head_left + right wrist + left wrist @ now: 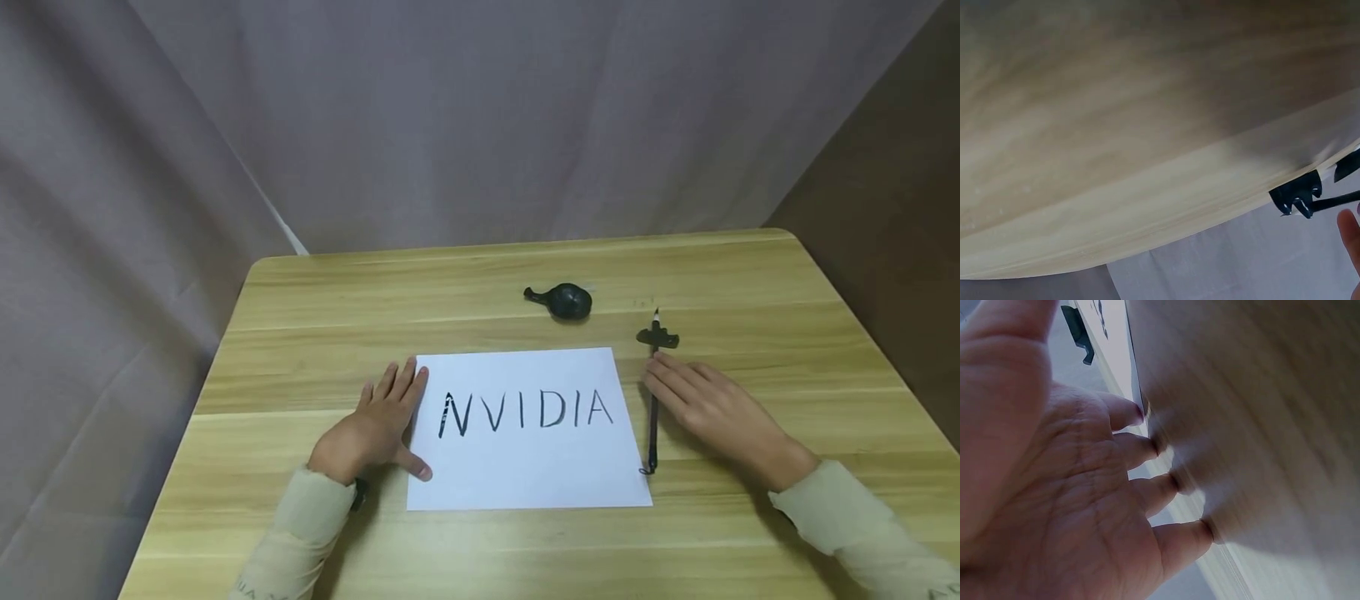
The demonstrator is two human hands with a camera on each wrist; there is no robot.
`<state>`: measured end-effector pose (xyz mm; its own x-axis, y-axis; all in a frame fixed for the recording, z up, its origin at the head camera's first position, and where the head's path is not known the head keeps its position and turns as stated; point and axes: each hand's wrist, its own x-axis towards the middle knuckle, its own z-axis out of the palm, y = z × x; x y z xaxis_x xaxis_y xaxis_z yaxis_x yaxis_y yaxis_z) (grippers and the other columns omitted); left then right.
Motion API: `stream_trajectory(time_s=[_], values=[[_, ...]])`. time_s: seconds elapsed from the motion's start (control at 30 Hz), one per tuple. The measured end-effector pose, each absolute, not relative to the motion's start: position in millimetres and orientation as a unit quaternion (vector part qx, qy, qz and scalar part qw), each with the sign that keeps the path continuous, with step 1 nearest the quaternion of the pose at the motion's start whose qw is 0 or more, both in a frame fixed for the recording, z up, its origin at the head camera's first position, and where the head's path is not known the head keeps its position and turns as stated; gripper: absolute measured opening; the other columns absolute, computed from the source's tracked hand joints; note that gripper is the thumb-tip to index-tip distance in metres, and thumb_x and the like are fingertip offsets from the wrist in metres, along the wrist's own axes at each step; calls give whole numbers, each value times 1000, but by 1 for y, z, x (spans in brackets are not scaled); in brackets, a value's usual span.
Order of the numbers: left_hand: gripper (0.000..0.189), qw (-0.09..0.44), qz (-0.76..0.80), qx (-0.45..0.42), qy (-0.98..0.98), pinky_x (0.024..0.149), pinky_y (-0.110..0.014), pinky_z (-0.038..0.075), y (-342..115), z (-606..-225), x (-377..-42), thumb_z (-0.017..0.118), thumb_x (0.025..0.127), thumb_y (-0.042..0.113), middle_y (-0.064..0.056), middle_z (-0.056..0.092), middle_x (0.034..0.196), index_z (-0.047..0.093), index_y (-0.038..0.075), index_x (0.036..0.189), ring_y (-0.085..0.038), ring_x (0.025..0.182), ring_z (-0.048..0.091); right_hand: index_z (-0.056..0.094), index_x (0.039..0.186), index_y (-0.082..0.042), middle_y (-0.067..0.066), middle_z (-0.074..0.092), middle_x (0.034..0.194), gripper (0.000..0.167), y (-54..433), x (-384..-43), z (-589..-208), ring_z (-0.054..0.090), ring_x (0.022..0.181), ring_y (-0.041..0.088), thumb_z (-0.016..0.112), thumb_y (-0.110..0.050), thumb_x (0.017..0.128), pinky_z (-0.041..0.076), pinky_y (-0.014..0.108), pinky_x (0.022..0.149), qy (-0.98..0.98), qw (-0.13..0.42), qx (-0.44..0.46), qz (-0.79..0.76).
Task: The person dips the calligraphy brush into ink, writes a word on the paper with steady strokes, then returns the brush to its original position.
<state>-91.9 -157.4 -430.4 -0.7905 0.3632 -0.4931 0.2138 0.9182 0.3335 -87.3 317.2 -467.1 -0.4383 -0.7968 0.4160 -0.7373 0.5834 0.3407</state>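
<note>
A white sheet of paper (pixel 525 479) lies on the table with "NVIDIA" lettered on it in black strokes. My left hand (pixel 378 429) lies spread at its left edge, the thumb over the paper; the left wrist view shows the fingertips (pixel 1197 534) down on the surface. To the right of the sheet, a dark writing brush (pixel 652 425) leans its tip end on a small black brush rest (pixel 657 337), tip pointing away. My right hand (pixel 708 408) is beside it, its straight fingers over the upper handle. In the right wrist view only a fingertip (pixel 1349 228) shows near the brush rest (pixel 1297 192).
Behind the paper sits a black gourd-shaped dish (pixel 570 302) with a short neck pointing left. The wooden table (pixel 300 333) has rounded far corners, and a grey curtain (pixel 480 125) hangs behind it. A brown surface (pixel 892 200) stands to the right.
</note>
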Motion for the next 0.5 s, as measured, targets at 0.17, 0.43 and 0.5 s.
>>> stream_trajectory(time_s=[0.17,0.43,0.5], values=[[150,288,127,150,937,128,-65,4,-159,-431,-92,101,63,46,-15,-11,177,3,8,170,-41,162,-11,68,126,8,25,68,132,55,319,-92,-469,67,119,41,15,4,111,60,53,84,-851,252,458,-52],[151,277,135,154,939,127,-67,4,-161,-431,-91,102,61,47,-16,-8,177,6,7,170,-42,162,-8,68,128,6,25,67,131,48,324,-101,-470,66,118,45,46,13,87,62,53,79,-857,211,468,-50],[152,277,132,153,939,127,-67,4,-162,-433,-92,102,61,47,-15,-9,177,5,8,170,-42,162,-9,69,127,6,25,67,130,48,325,-104,-469,66,117,45,48,14,84,62,53,78,-854,210,473,-54]])
